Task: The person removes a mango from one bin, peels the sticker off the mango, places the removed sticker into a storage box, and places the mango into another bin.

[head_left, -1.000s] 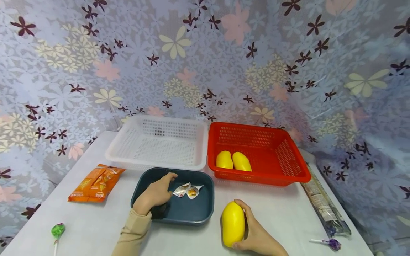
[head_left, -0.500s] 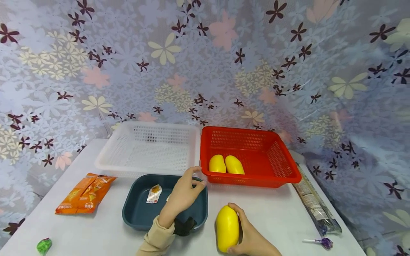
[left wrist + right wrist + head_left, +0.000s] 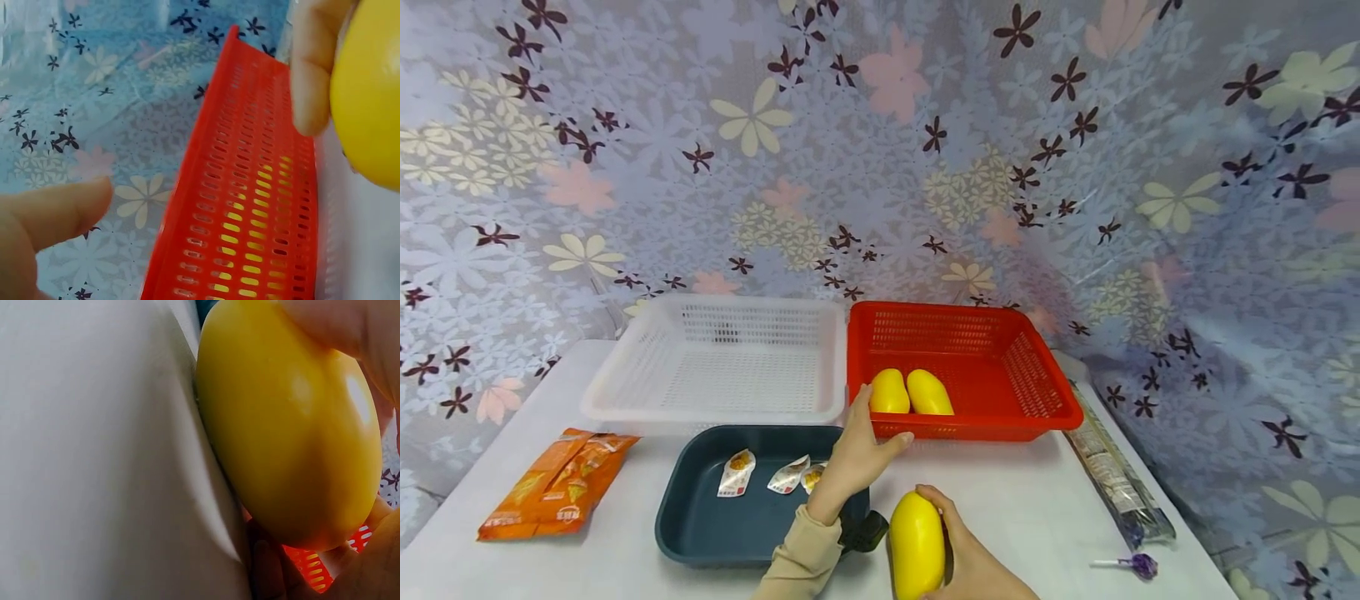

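Observation:
A large yellow mango (image 3: 917,546) lies near the table's front, gripped by my right hand (image 3: 973,562) between thumb and fingers; the right wrist view shows the mango (image 3: 290,425) close up, against the white surface. My left hand (image 3: 853,450) reaches over the right end of the dark blue tray (image 3: 722,546), its thumb and fingers spread and holding nothing. Its fingertips are near the front left corner of the red basket (image 3: 992,429). Two yellow mangoes, one left (image 3: 890,392) and one right (image 3: 929,393), lie inside that basket.
Several small white packets (image 3: 737,473) lie in the tray. A white basket (image 3: 715,415) stands behind it. An orange snack bag (image 3: 557,483) is at the left. On the right lie a long clear package (image 3: 1116,475) and a purple lollipop (image 3: 1142,567).
My left hand has moved right, from over the packets in the tray to the red basket's corner. A packet at the tray's left is uncovered. My right hand keeps its grip on the mango.

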Tool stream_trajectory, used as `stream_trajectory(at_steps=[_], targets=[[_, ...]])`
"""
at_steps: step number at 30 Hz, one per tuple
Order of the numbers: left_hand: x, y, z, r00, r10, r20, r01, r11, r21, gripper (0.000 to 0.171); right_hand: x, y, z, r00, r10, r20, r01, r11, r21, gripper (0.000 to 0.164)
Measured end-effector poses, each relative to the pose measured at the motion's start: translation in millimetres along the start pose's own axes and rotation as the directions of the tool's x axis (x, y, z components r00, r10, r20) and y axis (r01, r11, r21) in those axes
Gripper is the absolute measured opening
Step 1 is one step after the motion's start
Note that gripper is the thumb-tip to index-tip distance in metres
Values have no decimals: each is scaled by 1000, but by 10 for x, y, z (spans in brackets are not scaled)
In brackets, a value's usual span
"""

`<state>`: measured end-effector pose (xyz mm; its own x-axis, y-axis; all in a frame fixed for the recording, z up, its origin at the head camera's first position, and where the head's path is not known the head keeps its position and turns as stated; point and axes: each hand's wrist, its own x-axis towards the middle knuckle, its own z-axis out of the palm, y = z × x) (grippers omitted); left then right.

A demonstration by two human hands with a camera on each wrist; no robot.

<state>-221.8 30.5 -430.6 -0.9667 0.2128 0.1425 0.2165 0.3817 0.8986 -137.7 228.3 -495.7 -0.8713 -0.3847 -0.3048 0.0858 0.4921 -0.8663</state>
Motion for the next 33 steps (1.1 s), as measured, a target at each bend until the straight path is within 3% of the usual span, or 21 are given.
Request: stream_trajectory(at_steps=[5,8,10,13,17,20,22,25,28,30,33], targets=[[-16,-13,24,1000,-2,-29,3,1000,19,92,-20,0,17,1000,-4,-3,4,999,38,109],[-22,-12,35,999,5,-32,-4,1000,29,92,-27,13,-28,998,-63,18,60,989,134,105],[-22,-11,44,999,8,-33,-7,999,33,91,-40,16,-94,989,-143,41,131,968,215,103],[-18,-11,57,999,8,-37,-7,999,39,89,-69,1,-236,949,-315,32,294,913,282,100],[-5,-10,62,999,4,-50,-2,999,37,86,-82,-98,-503,855,-518,-24,507,825,250,94],[-1,-24,56,999,-4,-54,6,999,33,85,-32,-205,-765,806,-588,-57,585,781,220,88],[2,-35,57,999,-10,-51,12,999,34,84,26,-275,-967,788,-610,-81,613,764,200,86],[12,-39,58,999,-12,-52,13,999,33,83,128,-390,-1277,785,-603,-142,619,770,157,82],[27,-32,64,998,-15,-55,16,999,33,82,247,-494,-1552,805,-559,-200,587,800,124,79],[33,-26,67,998,-18,-58,20,999,36,82,334,-545,-1702,819,-528,-222,563,814,141,76],[40,-26,73,998,-28,-58,30,999,35,82,466,-583,-1873,834,-498,-237,546,807,226,67]])
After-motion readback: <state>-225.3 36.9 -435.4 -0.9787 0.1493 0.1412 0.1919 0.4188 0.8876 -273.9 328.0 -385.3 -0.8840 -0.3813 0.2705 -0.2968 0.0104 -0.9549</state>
